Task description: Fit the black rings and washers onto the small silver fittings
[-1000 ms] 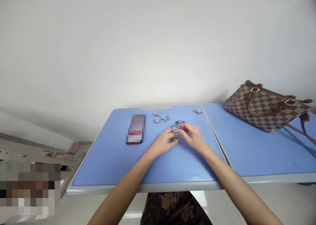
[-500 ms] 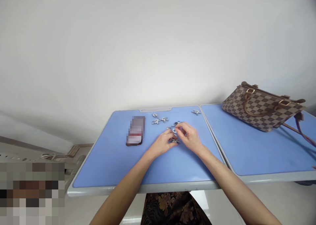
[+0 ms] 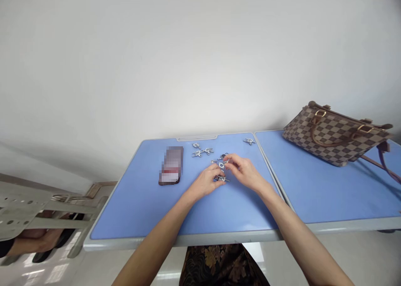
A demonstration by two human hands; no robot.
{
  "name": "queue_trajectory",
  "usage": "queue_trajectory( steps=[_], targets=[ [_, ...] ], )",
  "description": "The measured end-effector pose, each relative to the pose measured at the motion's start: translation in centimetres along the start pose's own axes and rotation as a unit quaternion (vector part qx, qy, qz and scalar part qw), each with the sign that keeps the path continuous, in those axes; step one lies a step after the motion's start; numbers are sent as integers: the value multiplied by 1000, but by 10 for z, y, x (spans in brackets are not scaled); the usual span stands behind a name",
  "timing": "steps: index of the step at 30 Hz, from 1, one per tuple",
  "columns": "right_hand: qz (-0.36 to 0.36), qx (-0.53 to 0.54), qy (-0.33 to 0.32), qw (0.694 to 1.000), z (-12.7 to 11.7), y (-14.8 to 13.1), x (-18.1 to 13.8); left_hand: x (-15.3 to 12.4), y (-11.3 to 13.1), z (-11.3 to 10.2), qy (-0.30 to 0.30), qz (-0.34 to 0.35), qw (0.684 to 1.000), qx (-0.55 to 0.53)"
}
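My left hand (image 3: 206, 180) rests low over the table, its thumb and fingers closed around a small silvery metal piece (image 3: 222, 178) with thin bars. My right hand (image 3: 244, 171) is just to the right, thumb and index finger close together at a tiny part that is too small to name. A flat silvery plate with a hole (image 3: 221, 165) shows between the two hands. Behind the right fingers lies a dark ring-shaped metal part (image 3: 223, 156), partly hidden.
Similar metal pieces lie at the back: one (image 3: 196, 145), another (image 3: 197, 153), a third (image 3: 208, 151), and one (image 3: 249, 141) near the table seam. A phone (image 3: 171, 167) lies left on the blue table (image 3: 134, 210). A checkered handbag (image 3: 335, 137) stands right. Another person's legs (image 3: 40, 242) show lower left.
My right hand has shifted slightly right, its thumb and index finger drawing away from the plate, which shows more fully. My left hand stays at the metal piece. The view has tilted a little.
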State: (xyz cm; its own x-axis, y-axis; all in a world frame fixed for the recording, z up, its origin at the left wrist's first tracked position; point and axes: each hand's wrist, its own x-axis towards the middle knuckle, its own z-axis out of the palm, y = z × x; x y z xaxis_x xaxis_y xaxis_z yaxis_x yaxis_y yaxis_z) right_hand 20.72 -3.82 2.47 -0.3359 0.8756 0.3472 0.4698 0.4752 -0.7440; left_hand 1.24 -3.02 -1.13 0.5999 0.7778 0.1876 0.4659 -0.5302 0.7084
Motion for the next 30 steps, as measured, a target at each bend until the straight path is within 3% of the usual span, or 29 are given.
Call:
queue_trajectory(
  steps=[3,6,11,17,27,30],
  targets=[
    [7,-51,55,997,8,5,3,-1,1,0,-3,-8,1000,4],
    [-17,-76,70,995,15,5,4,-1,2,1,-5,-6,1000,2],
    [-69,-117,23,990,16,-5,-1,-1,2,1,-3,12,1000,20],
    [-30,-63,-32,997,14,-6,-3,-3,7,-5,-26,19,999,29],
    [-7,-73,-45,996,24,-11,8,-3,-1,-3,-35,15,999,16],
    [32,-3,-32,999,23,-7,14,-2,-1,-7,-34,17,999,-14]
  ],
)
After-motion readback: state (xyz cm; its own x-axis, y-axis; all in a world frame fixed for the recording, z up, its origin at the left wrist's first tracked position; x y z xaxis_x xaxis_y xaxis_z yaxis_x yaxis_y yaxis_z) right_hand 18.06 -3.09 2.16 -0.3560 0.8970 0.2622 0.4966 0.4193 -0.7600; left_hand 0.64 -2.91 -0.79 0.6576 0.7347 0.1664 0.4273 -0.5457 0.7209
